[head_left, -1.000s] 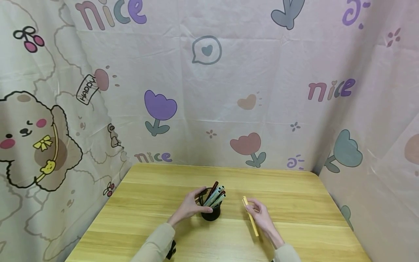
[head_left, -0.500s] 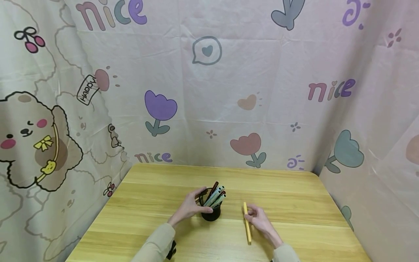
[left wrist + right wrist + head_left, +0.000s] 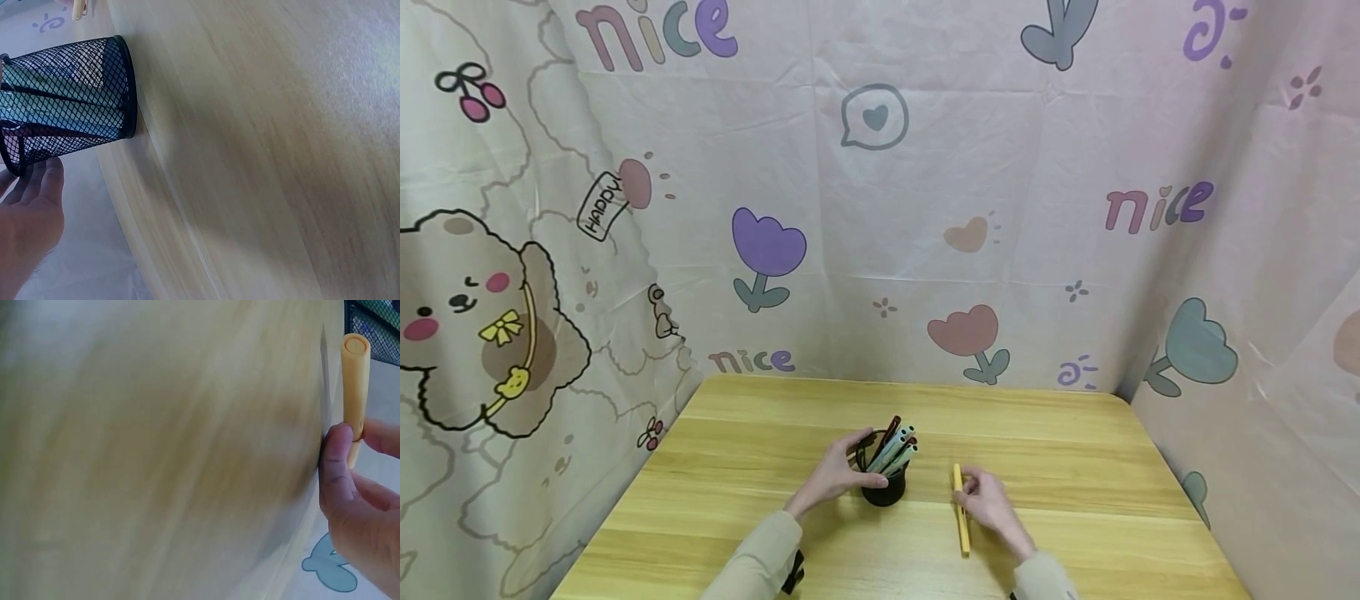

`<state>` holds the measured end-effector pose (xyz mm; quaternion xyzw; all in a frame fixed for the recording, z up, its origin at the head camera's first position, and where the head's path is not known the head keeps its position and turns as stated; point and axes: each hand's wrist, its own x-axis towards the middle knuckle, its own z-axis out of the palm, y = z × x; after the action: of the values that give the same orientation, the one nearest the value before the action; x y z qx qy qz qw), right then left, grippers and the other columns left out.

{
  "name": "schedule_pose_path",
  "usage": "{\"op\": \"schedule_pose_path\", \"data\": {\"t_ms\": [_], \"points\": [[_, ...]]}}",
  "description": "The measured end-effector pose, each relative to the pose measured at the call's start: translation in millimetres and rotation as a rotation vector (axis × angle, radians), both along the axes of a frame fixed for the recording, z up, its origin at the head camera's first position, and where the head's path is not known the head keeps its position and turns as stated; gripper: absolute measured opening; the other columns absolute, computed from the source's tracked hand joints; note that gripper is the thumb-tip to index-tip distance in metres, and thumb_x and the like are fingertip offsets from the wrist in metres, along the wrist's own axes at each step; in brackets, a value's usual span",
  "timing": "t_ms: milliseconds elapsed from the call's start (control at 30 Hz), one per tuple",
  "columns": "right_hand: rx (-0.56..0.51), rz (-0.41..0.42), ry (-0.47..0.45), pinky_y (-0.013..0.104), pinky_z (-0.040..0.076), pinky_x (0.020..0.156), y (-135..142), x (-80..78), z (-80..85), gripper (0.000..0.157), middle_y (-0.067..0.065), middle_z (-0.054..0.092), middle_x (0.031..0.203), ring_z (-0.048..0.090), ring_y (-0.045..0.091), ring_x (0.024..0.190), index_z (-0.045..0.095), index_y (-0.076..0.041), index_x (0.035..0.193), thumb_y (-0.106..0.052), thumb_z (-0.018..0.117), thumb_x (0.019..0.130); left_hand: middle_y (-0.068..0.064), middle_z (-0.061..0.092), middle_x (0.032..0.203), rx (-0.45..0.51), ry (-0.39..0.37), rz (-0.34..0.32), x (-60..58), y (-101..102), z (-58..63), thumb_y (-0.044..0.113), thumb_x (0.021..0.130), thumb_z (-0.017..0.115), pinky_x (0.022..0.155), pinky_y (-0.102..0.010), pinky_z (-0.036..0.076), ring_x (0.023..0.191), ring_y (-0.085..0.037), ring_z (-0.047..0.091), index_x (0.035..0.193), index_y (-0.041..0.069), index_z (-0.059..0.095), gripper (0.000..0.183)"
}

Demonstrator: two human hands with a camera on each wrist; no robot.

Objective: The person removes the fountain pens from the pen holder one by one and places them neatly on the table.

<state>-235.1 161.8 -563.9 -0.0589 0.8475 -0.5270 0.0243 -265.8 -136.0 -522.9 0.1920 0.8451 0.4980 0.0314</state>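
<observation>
Yellow pen (image 3: pixel 962 523) is pinched between thumb and fingers of the right hand (image 3: pixel 990 502) in the head view, apart from the black mesh pen cup (image 3: pixel 883 490). That cup is gripped by the left hand (image 3: pixel 837 473), with other pens (image 3: pixel 891 454) leaning inside. In the left wrist view, the cup's side is touched by the fingers. In the right wrist view, the pen's round end is left free; contact with the table (image 3: pixel 156 456) cannot be told. The step in hand is judged to be positioning the pen; next, a firm pinch and a steadied cup seem called for.
</observation>
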Motion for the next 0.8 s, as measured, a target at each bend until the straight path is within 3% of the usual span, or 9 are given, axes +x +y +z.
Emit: {"op": "schedule_pose_path", "data": {"t_ms": [200, 500, 800], "points": [[0.106, -0.003, 0.013, 0.018, 0.049, 0.045, -3.9, -0.6, 0.6, 0.052, 0.005, 0.061, 0.074, 0.055, 0.010, 0.059, 0.056, 0.014, 0.131, 0.000, 0.070, 0.083, -0.025, 0.042, 0.156, 0.005, -0.004, -0.005, -0.1, 0.1, 0.1, 0.031, 0.074, 0.091, 0.116, -0.066, 0.035, 0.144, -0.049, 0.038, 0.151, 0.000, 0.041, 0.097], [0.117, 0.014, -0.014, 0.019, 0.048, 0.046, -3.2, -2.6, -1.0, 0.037, 0.003, 0.060, 0.070, 0.055, 0.012, 0.057, 0.063, 0.007, 0.122, -0.003, 0.069, 0.087, -0.025, 0.042, 0.156, 0.013, -0.011, -0.005, -0.3, 0.4, -0.8, 0.030, 0.074, 0.091, 0.115, -0.066, 0.035, 0.143, -0.049, 0.039, 0.152, 0.000, 0.041, 0.097], [0.100, -0.001, -0.031, 0.021, 0.052, 0.046, -5.8, -2.5, 0.3, 0.050, 0.005, 0.060, 0.069, 0.057, 0.011, 0.053, 0.052, 0.015, 0.134, -0.001, 0.067, 0.089, -0.024, 0.041, 0.157, 0.017, -0.015, -0.003, -1.0, 0.8, -2.1, 0.030, 0.073, 0.091, 0.116, -0.067, 0.034, 0.144, -0.049, 0.038, 0.152, 0.000, 0.041, 0.097]]}}
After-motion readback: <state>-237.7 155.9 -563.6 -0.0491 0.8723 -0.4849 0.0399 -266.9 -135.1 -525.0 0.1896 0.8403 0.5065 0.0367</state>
